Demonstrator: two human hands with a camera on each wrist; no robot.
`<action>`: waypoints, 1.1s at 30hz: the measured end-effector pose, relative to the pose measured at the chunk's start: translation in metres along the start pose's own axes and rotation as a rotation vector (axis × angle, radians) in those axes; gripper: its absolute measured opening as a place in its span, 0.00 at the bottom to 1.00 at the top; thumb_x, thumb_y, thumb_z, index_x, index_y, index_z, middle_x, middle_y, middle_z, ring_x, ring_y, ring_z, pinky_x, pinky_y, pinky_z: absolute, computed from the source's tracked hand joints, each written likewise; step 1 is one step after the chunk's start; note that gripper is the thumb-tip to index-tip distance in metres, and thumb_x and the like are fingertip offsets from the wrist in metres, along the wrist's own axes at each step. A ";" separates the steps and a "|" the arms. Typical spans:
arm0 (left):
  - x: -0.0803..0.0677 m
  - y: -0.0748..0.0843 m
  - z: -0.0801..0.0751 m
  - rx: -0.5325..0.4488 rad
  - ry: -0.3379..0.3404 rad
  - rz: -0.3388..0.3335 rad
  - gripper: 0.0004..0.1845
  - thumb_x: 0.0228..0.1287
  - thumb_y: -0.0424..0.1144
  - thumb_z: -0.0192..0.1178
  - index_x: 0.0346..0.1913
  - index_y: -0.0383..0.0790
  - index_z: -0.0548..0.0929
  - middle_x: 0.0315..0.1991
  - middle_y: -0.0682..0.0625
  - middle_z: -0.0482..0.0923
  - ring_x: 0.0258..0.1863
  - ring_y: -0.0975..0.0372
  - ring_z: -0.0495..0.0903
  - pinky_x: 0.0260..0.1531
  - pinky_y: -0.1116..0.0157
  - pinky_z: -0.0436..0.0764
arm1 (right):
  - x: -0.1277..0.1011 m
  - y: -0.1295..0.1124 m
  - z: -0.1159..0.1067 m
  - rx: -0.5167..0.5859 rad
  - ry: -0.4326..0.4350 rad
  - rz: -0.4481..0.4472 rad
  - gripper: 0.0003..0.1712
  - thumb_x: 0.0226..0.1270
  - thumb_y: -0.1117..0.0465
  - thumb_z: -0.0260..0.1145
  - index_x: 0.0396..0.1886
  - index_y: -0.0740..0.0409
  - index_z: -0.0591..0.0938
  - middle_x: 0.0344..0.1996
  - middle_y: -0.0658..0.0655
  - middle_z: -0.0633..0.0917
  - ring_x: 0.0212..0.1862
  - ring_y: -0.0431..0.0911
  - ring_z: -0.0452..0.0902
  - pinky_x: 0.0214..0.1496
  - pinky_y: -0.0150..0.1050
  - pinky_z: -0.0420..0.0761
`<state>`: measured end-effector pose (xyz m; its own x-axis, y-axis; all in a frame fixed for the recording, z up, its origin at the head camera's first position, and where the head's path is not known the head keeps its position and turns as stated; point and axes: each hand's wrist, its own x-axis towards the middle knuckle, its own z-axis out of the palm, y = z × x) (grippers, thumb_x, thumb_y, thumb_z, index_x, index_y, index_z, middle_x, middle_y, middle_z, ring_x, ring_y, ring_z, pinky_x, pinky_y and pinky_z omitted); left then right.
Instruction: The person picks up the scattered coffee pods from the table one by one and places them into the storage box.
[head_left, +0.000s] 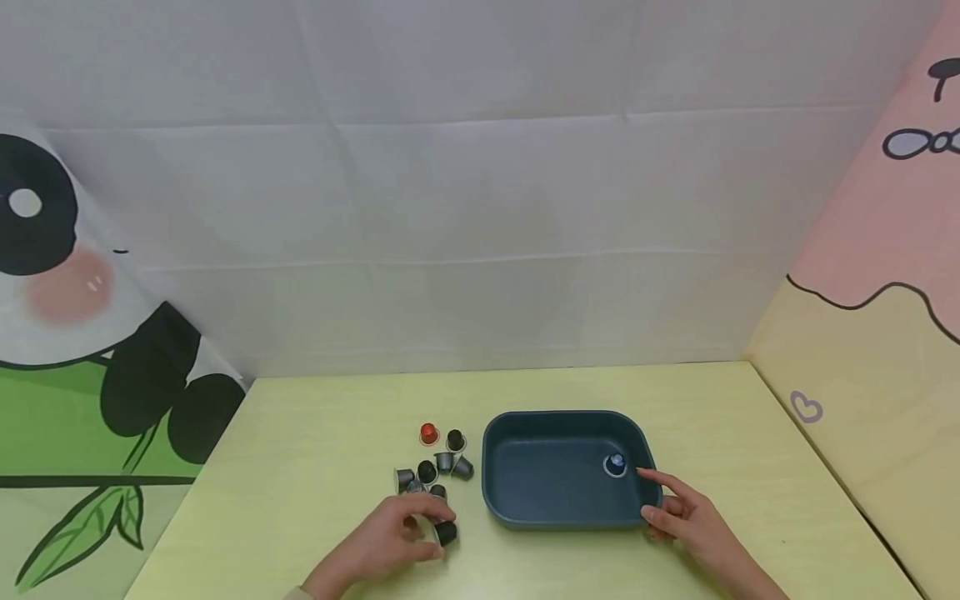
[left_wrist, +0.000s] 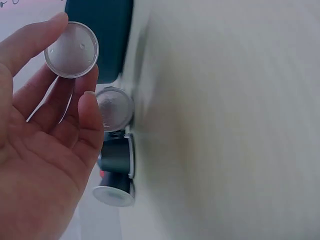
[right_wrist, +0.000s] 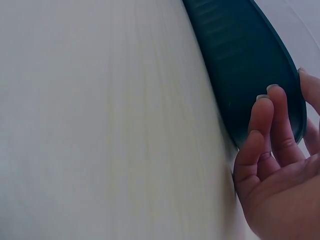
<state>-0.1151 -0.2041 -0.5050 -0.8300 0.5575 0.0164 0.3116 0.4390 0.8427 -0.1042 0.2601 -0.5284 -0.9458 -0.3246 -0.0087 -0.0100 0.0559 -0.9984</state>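
Note:
My left hand (head_left: 397,533) pinches a black coffee capsule (head_left: 446,533) between thumb and fingers, just above the table's near part. In the left wrist view, the silver lid of this coffee capsule (left_wrist: 72,50) faces the camera. Behind the hand lies a group of coffee capsules, black (head_left: 427,472) and grey (head_left: 462,468), a few partly hidden by the fingers. My right hand (head_left: 686,517) holds the right end of a dark blue-green tray (head_left: 555,522), index finger over its rim. Inside the tray stands a blue coffee capsule (head_left: 616,463) near that end.
A red coffee capsule (head_left: 429,433) and another black one (head_left: 455,440) stand at the back of the group, left of the tray. The pale yellow table (head_left: 337,442) meets a white cloth backdrop (head_left: 480,208) behind. Printed panels flank both sides.

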 end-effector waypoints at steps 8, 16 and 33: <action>0.004 0.015 -0.009 -0.035 0.029 0.119 0.18 0.56 0.36 0.74 0.51 0.43 0.85 0.49 0.55 0.83 0.46 0.63 0.79 0.39 0.62 0.81 | 0.000 0.000 0.000 -0.009 0.020 0.051 0.28 0.73 0.64 0.63 0.71 0.59 0.70 0.22 0.52 0.79 0.27 0.44 0.79 0.38 0.38 0.83; 0.012 0.028 -0.019 -0.019 0.067 0.145 0.19 0.58 0.36 0.74 0.53 0.44 0.85 0.50 0.55 0.82 0.44 0.61 0.78 0.40 0.60 0.81 | 0.002 0.001 0.000 -0.005 0.010 0.046 0.33 0.73 0.64 0.63 0.72 0.70 0.62 0.22 0.52 0.79 0.28 0.44 0.79 0.38 0.39 0.83; 0.048 0.058 -0.029 -0.022 0.084 0.221 0.20 0.60 0.38 0.73 0.55 0.43 0.84 0.51 0.51 0.82 0.42 0.57 0.78 0.40 0.59 0.80 | 0.002 0.001 -0.001 0.016 0.016 0.079 0.31 0.74 0.63 0.63 0.72 0.65 0.65 0.22 0.50 0.79 0.28 0.44 0.78 0.39 0.39 0.83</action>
<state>-0.1501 -0.1725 -0.4400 -0.7789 0.5770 0.2457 0.4802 0.2969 0.8254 -0.1058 0.2603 -0.5291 -0.9485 -0.3045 -0.0872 0.0704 0.0657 -0.9954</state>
